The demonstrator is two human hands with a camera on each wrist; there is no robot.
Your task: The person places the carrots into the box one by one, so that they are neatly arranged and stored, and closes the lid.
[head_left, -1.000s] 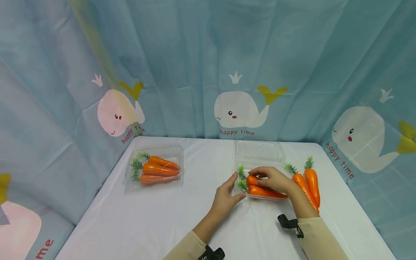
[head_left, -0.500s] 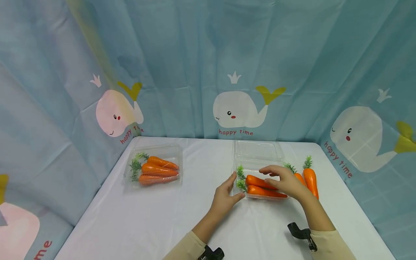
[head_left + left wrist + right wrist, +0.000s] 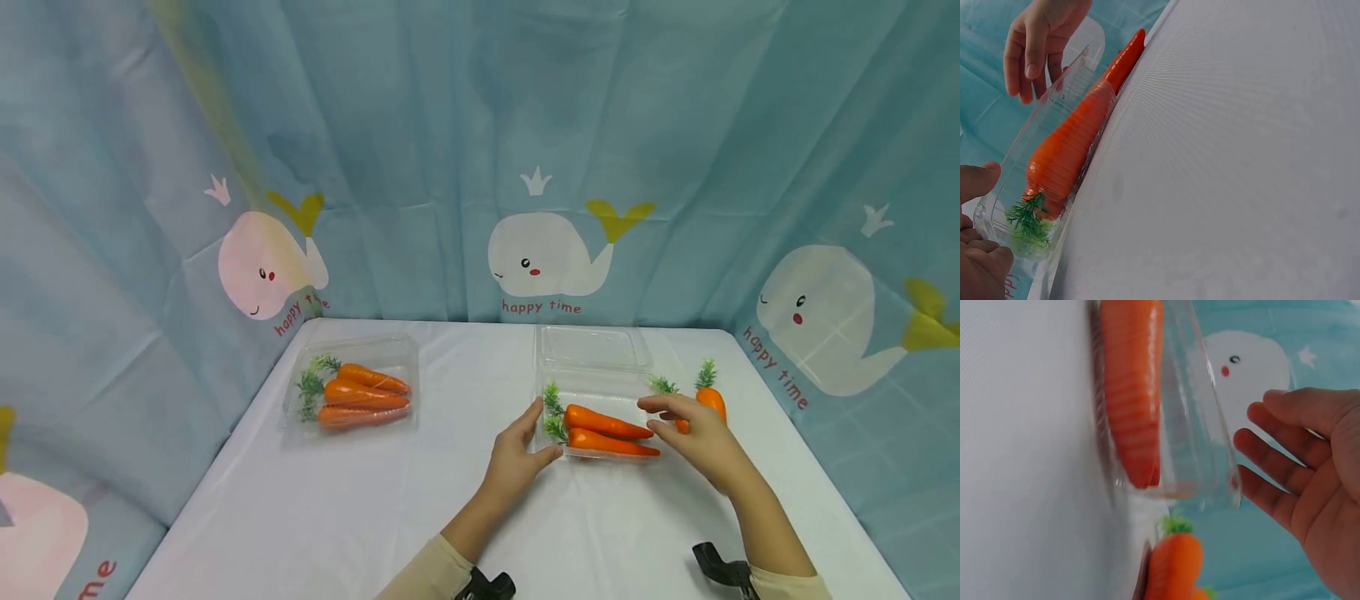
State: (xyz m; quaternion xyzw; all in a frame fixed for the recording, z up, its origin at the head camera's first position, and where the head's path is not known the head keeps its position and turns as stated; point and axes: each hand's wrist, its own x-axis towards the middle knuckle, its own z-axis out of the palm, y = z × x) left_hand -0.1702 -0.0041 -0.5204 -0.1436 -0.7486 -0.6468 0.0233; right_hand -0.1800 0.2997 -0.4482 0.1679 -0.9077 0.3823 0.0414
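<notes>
two carrots (image 3: pixel 607 422) lie in a plastic box (image 3: pixel 600 392)
left hand (image 3: pixel 517 454) spread along nine-o'clock edge, right hand (image 3: pixel 699 435) spread near three; desk (image 3: pixel 592 525) stretches toward six.

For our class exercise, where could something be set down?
Free: the tabletop between the left container and open container, and in front of the former. Crowded: right of the open container, with the right hand and loose carrots.

Curtain (image 3: pixel 408 125): red "happy time" (image 3: pixel 542 307) under the middle whale (image 3: pixel 534 254); same words, slanting, under right whale (image 3: pixel 817 321). Left whale (image 3: pixel 262 265): "happy" legible, "time" broken by a fold. Lower left, pink whale (image 3: pixel 37 525): only "me" (image 3: pixel 97 578) shows, cut by the bottom edge. Left wrist view: partial red "ppy" (image 3: pixel 1010 286) on curtain.
</notes>
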